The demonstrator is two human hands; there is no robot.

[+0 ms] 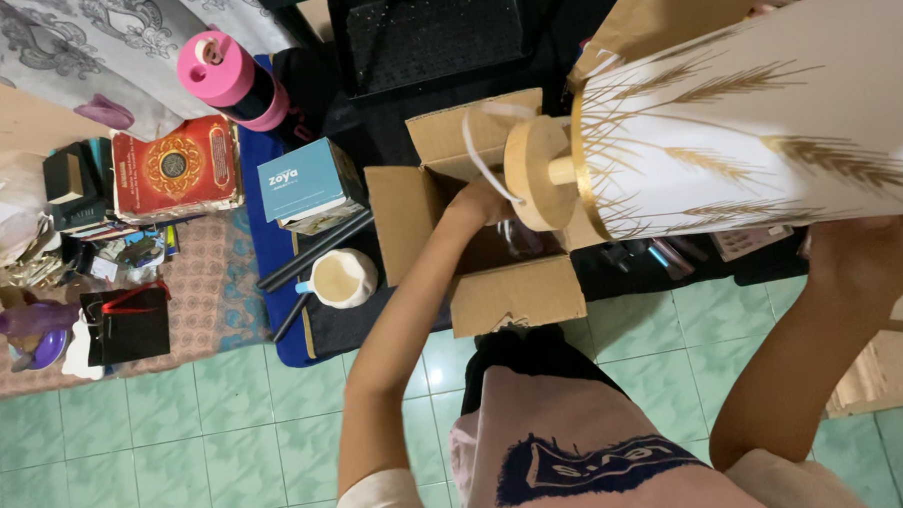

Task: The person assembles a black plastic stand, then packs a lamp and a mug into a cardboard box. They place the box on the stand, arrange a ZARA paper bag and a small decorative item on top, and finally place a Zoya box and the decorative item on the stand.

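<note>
Grip: our right hand (867,254) closes around the far body of the white lamp (757,123) with gold wheat sprigs, holding it level above the cardboard box (493,283).
Left hand: our left hand (480,201) reaches into that open box, just beside the lamp's round wooden base (535,173); we cannot tell whether its fingers clasp anything.
Lamp: hanging over the box's right flaps, its base facing the left hand.
Beside the box: a cream mug (340,278) to its left, on a blue mat (274,320).
Farther left of the box: a teal carton (304,179), a red book (175,168) and a pink bottle (230,79).
</note>
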